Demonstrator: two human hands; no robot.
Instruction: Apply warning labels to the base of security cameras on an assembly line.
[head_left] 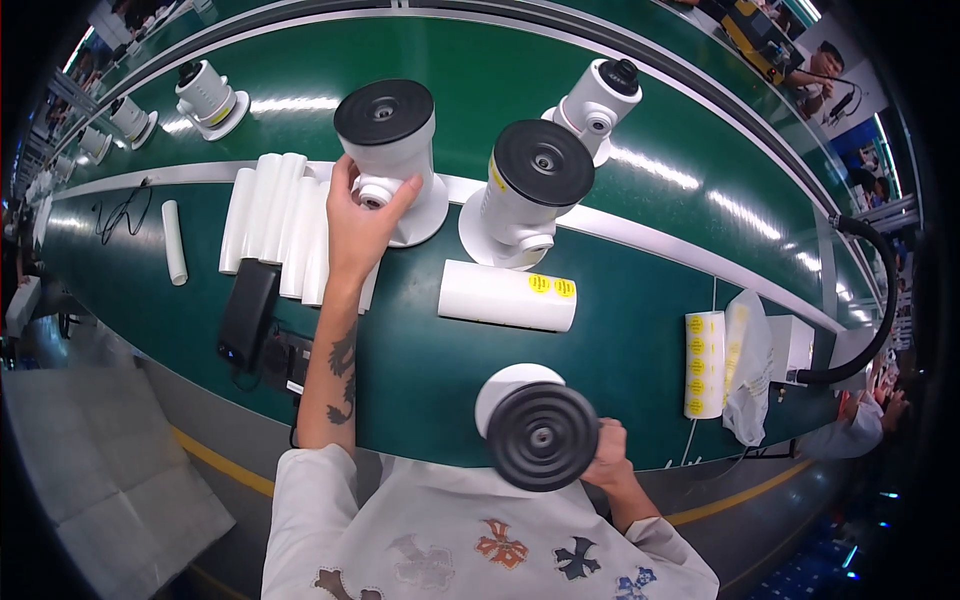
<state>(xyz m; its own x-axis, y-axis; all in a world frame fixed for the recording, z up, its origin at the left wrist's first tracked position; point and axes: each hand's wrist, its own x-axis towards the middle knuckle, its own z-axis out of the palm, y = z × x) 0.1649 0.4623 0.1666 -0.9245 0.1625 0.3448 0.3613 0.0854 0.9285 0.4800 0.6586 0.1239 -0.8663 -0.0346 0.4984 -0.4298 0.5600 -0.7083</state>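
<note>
My left hand (362, 220) reaches forward and is closed around the lower body of a white cylindrical device (408, 165) with a black round top and a lens-like side port. The device stands on its round white base at the belt's near edge. Close to my body, my right hand (606, 456) is closed at the side of a second white device (518, 387). Its ribbed black disc (543, 437) faces up and hides most of its body and some of my fingers. Between the hands lies a white paper roll (508, 296) with two round yellow stickers.
Another white device (528, 190) stands right of my left hand, with one more (597, 105) behind it. Several white rolls (272, 215) lie left, by a black power bank (247, 310). At right are a yellow-sticker sheet (704, 365), a plastic bag (747, 375) and a black hose (888, 290).
</note>
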